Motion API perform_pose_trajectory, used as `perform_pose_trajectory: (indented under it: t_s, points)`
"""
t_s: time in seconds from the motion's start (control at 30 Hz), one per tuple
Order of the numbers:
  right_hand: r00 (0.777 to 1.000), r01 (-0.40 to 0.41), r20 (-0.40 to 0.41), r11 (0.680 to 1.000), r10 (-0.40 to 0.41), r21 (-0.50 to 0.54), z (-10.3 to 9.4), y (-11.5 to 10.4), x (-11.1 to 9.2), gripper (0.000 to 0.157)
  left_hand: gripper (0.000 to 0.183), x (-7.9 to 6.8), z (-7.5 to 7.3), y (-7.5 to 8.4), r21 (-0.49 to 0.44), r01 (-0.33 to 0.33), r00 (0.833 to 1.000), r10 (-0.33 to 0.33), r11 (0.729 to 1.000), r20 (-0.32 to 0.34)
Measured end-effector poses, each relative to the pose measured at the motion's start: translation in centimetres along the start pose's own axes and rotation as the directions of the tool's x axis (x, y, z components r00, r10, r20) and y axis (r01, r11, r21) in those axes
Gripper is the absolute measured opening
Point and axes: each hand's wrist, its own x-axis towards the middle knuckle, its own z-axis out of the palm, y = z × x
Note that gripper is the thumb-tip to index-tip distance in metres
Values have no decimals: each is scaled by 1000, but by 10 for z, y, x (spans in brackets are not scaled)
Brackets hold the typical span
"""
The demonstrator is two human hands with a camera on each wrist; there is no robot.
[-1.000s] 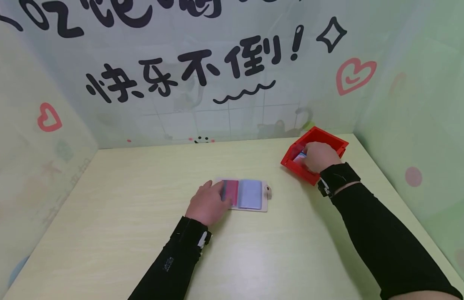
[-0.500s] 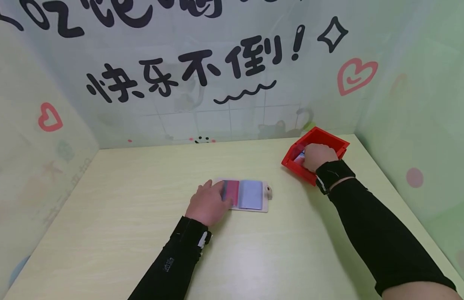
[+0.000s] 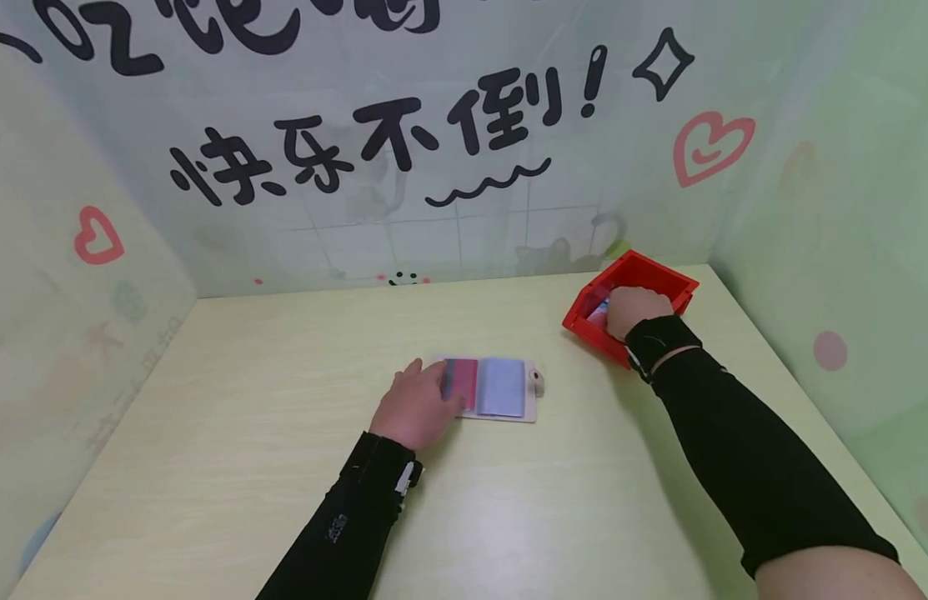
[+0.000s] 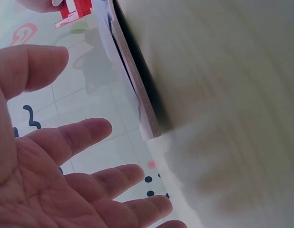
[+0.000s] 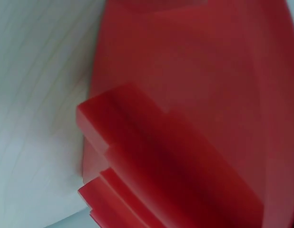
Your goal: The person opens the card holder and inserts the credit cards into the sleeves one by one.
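Observation:
An opened card holder (image 3: 501, 388) with clear sleeves, a pink insert and a small snap tab at its right end lies flat on the table. Over its left end is my left hand (image 3: 416, 407), fingers spread and loosely extended. In the left wrist view the fingers (image 4: 87, 135) hold nothing, and the holder's edge (image 4: 135, 80) shows beyond them. My right hand (image 3: 638, 312) reaches down into a red plastic bin (image 3: 677, 288), its fingers hidden inside. Left of that hand, a pale, colourful item (image 3: 599, 313) shows in the bin. The right wrist view shows mostly the bin's red wall (image 5: 194, 61).
The pale wooden table (image 3: 283, 433) meets a printed back wall (image 3: 358, 242) and a green side wall (image 3: 831, 275). The bin stands at the table's far right corner, close to the back wall.
My right wrist and forearm have shifted slightly left, with the hand staying inside the bin. The left hand and the card holder have kept their places.

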Motion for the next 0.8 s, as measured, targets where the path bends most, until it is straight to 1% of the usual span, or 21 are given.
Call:
perform_pose_trajectory:
  t_s: [0.27,0.47,0.6,0.8]
  points:
    - [1000,5,8,1000,-5,3,-4,-5,-6,27,64,-1,1,1,-32,-5,1000,6,999,15]
    - [1000,-2,-11,1000,1,-9,-4,-7,-6,31,65,-1,1,2,-44,-10,1000,11,999,28]
    - [1000,-13,-5,1000,13,-2,-4,-7,-6,33,66,-1,1,2,-43,-8,999,10,999,35]
    - [999,-32,-1,999,32,11,-5,-9,-8,30,66,-2,2,2,-31,-14,999,15,999,36]
